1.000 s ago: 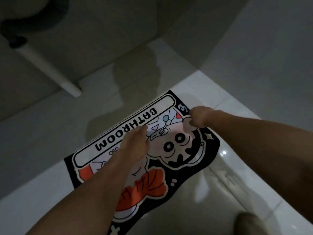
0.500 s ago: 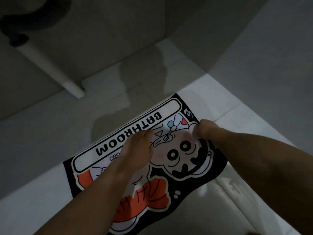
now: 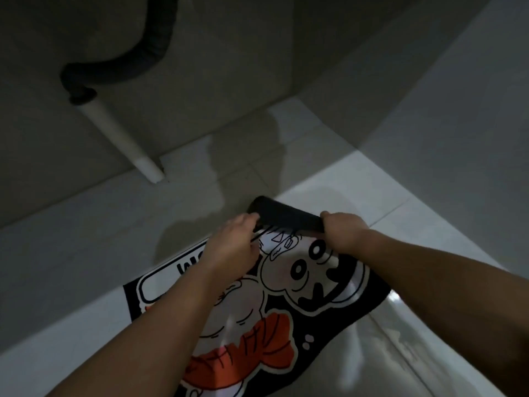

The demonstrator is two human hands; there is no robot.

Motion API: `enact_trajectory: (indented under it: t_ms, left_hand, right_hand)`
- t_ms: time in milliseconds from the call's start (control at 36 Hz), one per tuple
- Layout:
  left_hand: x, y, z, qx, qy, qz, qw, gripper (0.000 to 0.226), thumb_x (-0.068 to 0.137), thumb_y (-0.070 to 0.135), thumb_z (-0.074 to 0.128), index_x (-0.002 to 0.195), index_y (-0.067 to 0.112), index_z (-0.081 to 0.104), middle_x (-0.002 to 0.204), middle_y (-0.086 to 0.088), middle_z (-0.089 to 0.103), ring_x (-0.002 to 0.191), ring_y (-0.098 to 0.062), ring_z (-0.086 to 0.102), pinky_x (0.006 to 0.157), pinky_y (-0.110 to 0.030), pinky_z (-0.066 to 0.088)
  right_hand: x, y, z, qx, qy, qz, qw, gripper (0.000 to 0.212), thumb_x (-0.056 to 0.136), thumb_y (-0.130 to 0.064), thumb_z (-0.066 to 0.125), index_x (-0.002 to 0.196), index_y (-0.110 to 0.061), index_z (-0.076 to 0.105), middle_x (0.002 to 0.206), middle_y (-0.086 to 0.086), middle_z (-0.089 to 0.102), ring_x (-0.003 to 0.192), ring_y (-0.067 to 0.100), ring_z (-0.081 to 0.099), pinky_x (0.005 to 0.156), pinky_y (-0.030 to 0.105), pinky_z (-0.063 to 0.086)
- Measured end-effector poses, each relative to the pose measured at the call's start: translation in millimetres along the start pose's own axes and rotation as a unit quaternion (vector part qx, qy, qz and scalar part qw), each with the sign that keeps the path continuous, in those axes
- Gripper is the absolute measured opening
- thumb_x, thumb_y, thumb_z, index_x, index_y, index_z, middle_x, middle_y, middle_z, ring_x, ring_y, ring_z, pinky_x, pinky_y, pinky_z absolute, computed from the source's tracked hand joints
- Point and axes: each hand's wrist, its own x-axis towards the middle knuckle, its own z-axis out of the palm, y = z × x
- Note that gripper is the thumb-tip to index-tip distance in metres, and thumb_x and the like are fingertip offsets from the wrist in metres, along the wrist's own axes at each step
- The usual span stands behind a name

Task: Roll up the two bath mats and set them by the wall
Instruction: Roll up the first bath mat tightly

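A black bath mat with a cartoon print in white and orange lies on the tiled floor. Its far end is curled over into a short black roll, with the dark underside showing. My left hand grips the roll's left part, fingers tucked under the folded edge. My right hand clasps the roll's right end. Both forearms reach out over the flat part of the mat and hide some of the print. Only one mat is in view.
A grey wall rises just beyond the mat. A white pipe slants down the wall to the floor, joined at its top to a black hose. Another wall stands at the right. The floor tiles are glossy.
The mat's far end, flat before with the whole BATHROOM label showing, has been lifted and curled toward me into a roll. Both hands have closed on that roll.
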Motion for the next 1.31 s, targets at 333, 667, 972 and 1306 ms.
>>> enact_trajectory:
  t_ms: [333,667,972,1306]
  left_hand:
    - [-3,15,-32,0.023,0.039,0.048,0.998,0.074,0.078,0.039,0.068,0.14,0.02,0.034,0.136,-0.002,0.046,0.121,-0.024,0.047,0.1,-0.034,0.037]
    - [-30,17,-113,0.02,0.024,0.074,0.997,0.027,0.089,0.017,0.053,0.113,0.031,0.056,0.091,-0.002,0.065,0.081,-0.024,0.06,0.073,-0.039,0.051]
    - [-53,-1,-129,-0.016,-0.046,0.077,0.996,0.005,0.091,0.031,0.058,0.093,0.032,0.054,0.074,0.007,0.057,0.067,-0.008,0.054,0.06,-0.029,0.043]
    - [-51,-21,-132,0.004,0.0,0.071,0.997,0.014,0.095,0.025,0.049,0.105,0.031,0.056,0.081,-0.006,0.062,0.076,-0.023,0.059,0.069,-0.036,0.049]
  right_hand:
    - [-61,-48,-122,-0.092,0.035,-0.214,0.972,0.024,0.081,-0.016,0.057,0.103,-0.021,0.05,0.09,0.003,0.06,0.081,0.024,0.058,0.069,0.037,0.05]
    - [-76,-49,-173,-0.123,0.051,-0.319,0.938,0.045,0.076,-0.067,0.057,0.104,-0.033,0.045,0.085,-0.005,0.06,0.075,0.017,0.058,0.065,0.035,0.05]
    - [-87,-63,-169,-0.151,0.098,-0.333,0.926,0.022,0.095,-0.04,0.043,0.11,-0.026,0.05,0.077,-0.005,0.047,0.07,0.018,0.047,0.063,0.03,0.035]
    - [-87,-57,-164,-0.172,0.185,-0.353,0.901,0.036,0.095,-0.038,0.029,0.127,-0.027,0.042,0.087,0.005,0.064,0.076,0.026,0.061,0.067,0.039,0.051]
